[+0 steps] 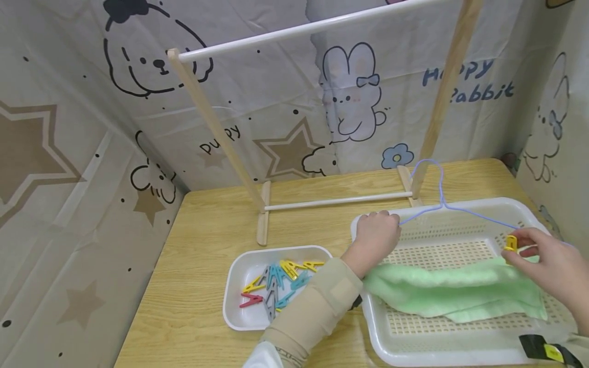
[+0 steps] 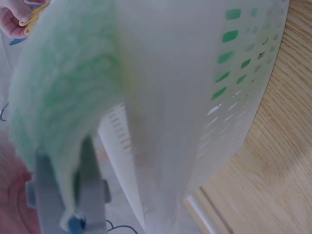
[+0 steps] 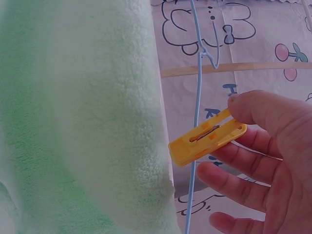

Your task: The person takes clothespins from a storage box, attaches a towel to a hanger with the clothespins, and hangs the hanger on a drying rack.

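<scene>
A light green towel hangs in folds from a blue wire hanger, over a white basket. My left hand, fingers curled, grips the hanger's left end. Beside that hand, a grey clothespin is clipped on the towel's left end in the left wrist view. Between thumb and forefinger my right hand pinches a yellow clothespin, close to the towel's right end. Its other fingers are loosely bent, and the hanger wire runs behind the clothespin in the right wrist view.
Left of the basket, a white tray holds several yellow, blue, grey and red clothespins. Behind stands a wooden rack with a white top bar. Patterned cloth walls enclose the wooden table.
</scene>
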Motion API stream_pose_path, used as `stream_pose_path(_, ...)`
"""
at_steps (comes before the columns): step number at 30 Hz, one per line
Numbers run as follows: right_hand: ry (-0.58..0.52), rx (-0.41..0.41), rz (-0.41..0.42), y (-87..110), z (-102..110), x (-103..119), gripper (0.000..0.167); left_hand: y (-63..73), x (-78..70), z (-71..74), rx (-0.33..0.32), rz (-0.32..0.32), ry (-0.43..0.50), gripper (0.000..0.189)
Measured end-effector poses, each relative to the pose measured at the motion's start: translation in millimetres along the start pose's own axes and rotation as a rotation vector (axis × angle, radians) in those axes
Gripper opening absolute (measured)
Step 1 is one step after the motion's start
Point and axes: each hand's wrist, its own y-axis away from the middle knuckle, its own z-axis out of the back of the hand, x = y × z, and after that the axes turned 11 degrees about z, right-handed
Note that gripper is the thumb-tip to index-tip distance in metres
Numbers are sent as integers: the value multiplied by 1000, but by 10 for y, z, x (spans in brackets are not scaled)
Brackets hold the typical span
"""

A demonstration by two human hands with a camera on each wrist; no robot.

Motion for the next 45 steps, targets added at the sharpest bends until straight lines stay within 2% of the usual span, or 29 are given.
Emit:
stream_pose_path(5,13,-24,-23,-1,75,175,44,12,9,15,-7,7,34,18)
stream_pose_path(12,-23,-22,28,9,182,344,43,39,30,20,-47,18,63,18)
stream_pose_path(16,-16,-26,17,8,185,344,40,60,42,31,-78,5,76,19)
stream_pose_path(23,-7,-43,3,18,71,129,40,96,58,60,-117,-28,110,18)
stream_pose_path(24,12,-48,-14,15,63,131,40,101,58,64,-123,-30,111,18)
stream_pose_path(31,-27,-17,20,14,203,373,38,137,62,90,-182,-57,123,18)
stream_pose_path(34,-16,-19,13,19,152,268,39,149,60,93,-200,-71,129,17)
stream_pose_path(40,9,-37,17,52,-178,-386,47,170,62,97,-240,-99,184,16)
stream_pose_path(42,6,-35,28,54,-184,-411,48,177,64,94,-263,-112,224,16)
stream_pose_path(45,-3,-17,15,43,-31,-91,44,180,67,85,-306,-134,271,16)
